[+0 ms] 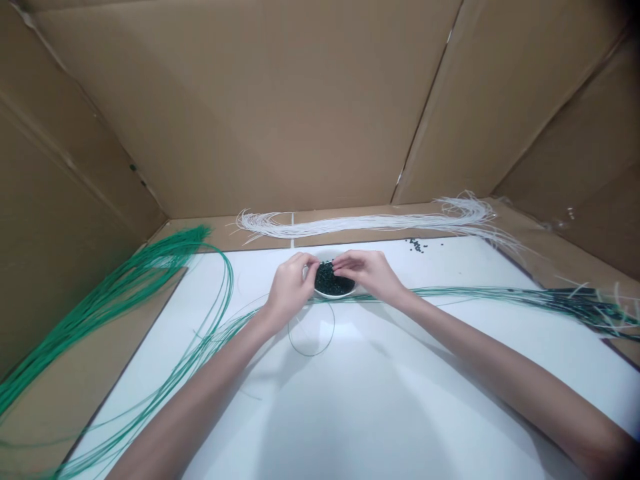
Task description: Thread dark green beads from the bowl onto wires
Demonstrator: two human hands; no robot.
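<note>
A white bowl (335,294) filled with small dark green beads (334,280) stands at the middle of the white board. Over its left rim, my left hand (293,283) is pinched, with a thin green wire (333,327) that loops below the bowl seeming to run up to its fingertips. My right hand (369,272) is over the bowl's right side, thumb and fingers pressed together near the beads; what they hold is too small to make out. Green wires (445,291) pass beneath both hands across the board.
A thick bundle of bright green wires (115,287) lies at the left. White wires (350,223) stretch along the back by the cardboard wall (280,100). Loose dark beads (416,246) lie behind the bowl on the right. Dark-beaded wire ends (585,303) reach the right edge.
</note>
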